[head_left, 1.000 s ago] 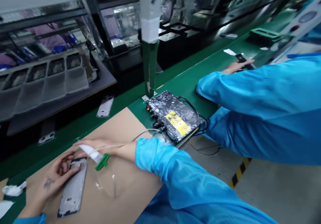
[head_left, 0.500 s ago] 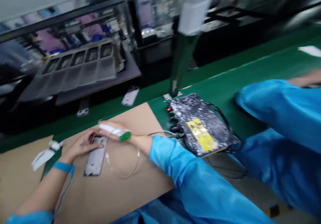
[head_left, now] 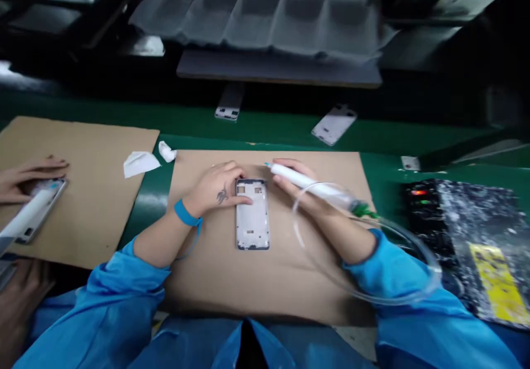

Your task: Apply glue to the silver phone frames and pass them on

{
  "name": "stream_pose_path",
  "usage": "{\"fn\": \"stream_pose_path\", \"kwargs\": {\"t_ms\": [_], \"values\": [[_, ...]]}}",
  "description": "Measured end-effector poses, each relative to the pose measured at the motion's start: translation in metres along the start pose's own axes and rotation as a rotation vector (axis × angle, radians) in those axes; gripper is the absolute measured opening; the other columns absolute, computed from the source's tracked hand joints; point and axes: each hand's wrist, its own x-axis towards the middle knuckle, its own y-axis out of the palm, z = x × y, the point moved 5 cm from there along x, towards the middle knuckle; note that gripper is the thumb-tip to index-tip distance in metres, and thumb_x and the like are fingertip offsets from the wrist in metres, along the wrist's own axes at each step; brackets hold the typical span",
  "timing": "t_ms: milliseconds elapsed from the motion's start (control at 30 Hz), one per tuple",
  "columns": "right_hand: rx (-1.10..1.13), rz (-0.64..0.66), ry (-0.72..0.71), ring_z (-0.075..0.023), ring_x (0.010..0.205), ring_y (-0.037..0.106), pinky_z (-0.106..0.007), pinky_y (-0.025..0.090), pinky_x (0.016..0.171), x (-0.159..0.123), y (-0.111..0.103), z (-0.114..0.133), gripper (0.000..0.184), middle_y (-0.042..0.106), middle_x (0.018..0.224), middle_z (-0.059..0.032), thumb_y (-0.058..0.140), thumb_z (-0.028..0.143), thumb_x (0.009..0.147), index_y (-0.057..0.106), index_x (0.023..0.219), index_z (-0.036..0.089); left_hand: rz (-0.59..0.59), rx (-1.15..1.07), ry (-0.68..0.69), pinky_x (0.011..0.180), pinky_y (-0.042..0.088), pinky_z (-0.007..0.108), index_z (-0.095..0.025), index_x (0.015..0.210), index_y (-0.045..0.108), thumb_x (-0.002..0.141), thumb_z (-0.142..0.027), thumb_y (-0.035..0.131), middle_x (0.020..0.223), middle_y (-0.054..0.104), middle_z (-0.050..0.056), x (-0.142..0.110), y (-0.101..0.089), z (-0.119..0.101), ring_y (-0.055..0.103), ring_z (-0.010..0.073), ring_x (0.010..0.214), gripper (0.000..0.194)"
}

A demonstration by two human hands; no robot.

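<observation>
A grey phone frame [head_left: 252, 214] lies flat on a brown cardboard sheet [head_left: 265, 281] in front of me. My left hand [head_left: 215, 188] rests on its upper left corner, fingers curled down on the frame's top edge. My right hand [head_left: 296, 184] is closed round a white dispensing syringe [head_left: 308, 184] with a green fitting [head_left: 362, 210], its tip pointing left just above the frame's upper right corner. A clear tube [head_left: 397, 297] loops from the syringe over my right sleeve. A blue strap [head_left: 186, 214] circles my left wrist.
A speckled black controller box [head_left: 472, 236] with a yellow label sits at the right. White wipes [head_left: 141, 162] lie at the left. Two phone frames [head_left: 333, 123] ride the green belt [head_left: 281, 126] behind. Another person's hands [head_left: 25, 178] hold a frame on a second cardboard sheet at the left. Grey trays [head_left: 265, 16] stand behind.
My view has swung left and down, from the co-worker on the right onto my own sheet. My hands stayed on the frame and the syringe.
</observation>
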Motion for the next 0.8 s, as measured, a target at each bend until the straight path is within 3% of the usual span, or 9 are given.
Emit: {"fn": "stream_pose_path", "kwargs": {"t_ms": [67, 133, 200, 333, 467, 600, 800], "values": [[0.018, -0.019, 0.066, -0.0272, 0.098, 0.085, -0.043, 0.073, 0.090, -0.005, -0.002, -0.003, 0.051, 0.086, 0.118, -0.0122, 0.089, 0.062, 0.091, 0.081, 0.125, 0.025, -0.013, -0.004, 0.019, 0.087, 0.051, 0.041, -0.019, 0.113, 0.070, 0.087, -0.098, 0.064, 0.111, 0.070, 0.010, -0.002, 0.002, 0.003, 0.069, 0.0290, 0.100, 0.084], [0.054, 0.016, 0.094, -0.0215, 0.074, 0.082, -0.035, 0.070, 0.071, -0.009, 0.001, -0.003, 0.047, 0.085, 0.094, -0.0075, 0.089, 0.060, 0.093, 0.079, 0.123, 0.025, -0.033, -0.016, 0.034, 0.084, 0.050, 0.039, -0.018, 0.109, 0.069, 0.085, -0.097, 0.069, 0.109, 0.069, 0.009, -0.002, 0.002, 0.006, 0.067, 0.0275, 0.097, 0.082], [0.085, 0.054, 0.066, -0.0186, 0.064, 0.078, -0.030, 0.066, 0.063, -0.011, 0.005, 0.002, 0.042, 0.081, 0.078, -0.0025, 0.089, 0.055, 0.094, 0.076, 0.120, 0.025, -0.043, -0.013, 0.038, 0.083, 0.048, 0.038, -0.018, 0.108, 0.069, 0.082, -0.091, 0.078, 0.109, 0.069, 0.008, 0.000, 0.000, 0.008, 0.067, 0.0269, 0.096, 0.078], [0.127, 0.057, -0.003, -0.0185, 0.059, 0.075, -0.028, 0.062, 0.056, -0.013, 0.012, 0.014, 0.039, 0.080, 0.073, -0.0006, 0.091, 0.056, 0.092, 0.069, 0.105, 0.027, -0.017, 0.033, 0.040, 0.082, 0.045, 0.037, -0.018, 0.109, 0.068, 0.079, -0.078, 0.091, 0.110, 0.070, 0.008, 0.005, 0.003, 0.003, 0.068, 0.0286, 0.099, 0.071], [-0.052, 0.087, 0.023, -0.0196, 0.061, 0.074, -0.030, 0.058, 0.052, -0.016, 0.017, 0.015, 0.038, 0.080, 0.079, -0.0035, 0.089, 0.060, 0.092, 0.074, 0.100, 0.027, -0.026, 0.064, 0.078, 0.080, 0.043, 0.038, -0.018, 0.105, 0.066, 0.081, -0.082, 0.087, 0.110, 0.071, 0.009, 0.009, 0.008, -0.011, 0.069, 0.0306, 0.102, 0.070], [-0.094, 0.079, -0.050, -0.0181, 0.060, 0.070, -0.030, 0.054, 0.051, -0.016, 0.020, 0.017, 0.033, 0.077, 0.080, -0.0022, 0.089, 0.057, 0.093, 0.075, 0.101, 0.029, -0.039, 0.072, 0.124, 0.078, 0.040, 0.038, -0.019, 0.103, 0.065, 0.083, -0.081, 0.086, 0.111, 0.071, 0.010, 0.007, 0.010, -0.016, 0.068, 0.0306, 0.101, 0.068], [-0.127, 0.044, -0.095, -0.0156, 0.060, 0.066, -0.028, 0.054, 0.052, -0.016, 0.024, 0.022, 0.031, 0.075, 0.077, -0.0010, 0.088, 0.055, 0.095, 0.074, 0.097, 0.027, -0.047, 0.026, 0.142, 0.075, 0.038, 0.038, -0.020, 0.101, 0.064, 0.084, -0.097, 0.070, 0.103, 0.069, 0.009, 0.005, 0.009, -0.011, 0.066, 0.0287, 0.094, 0.080]]}}
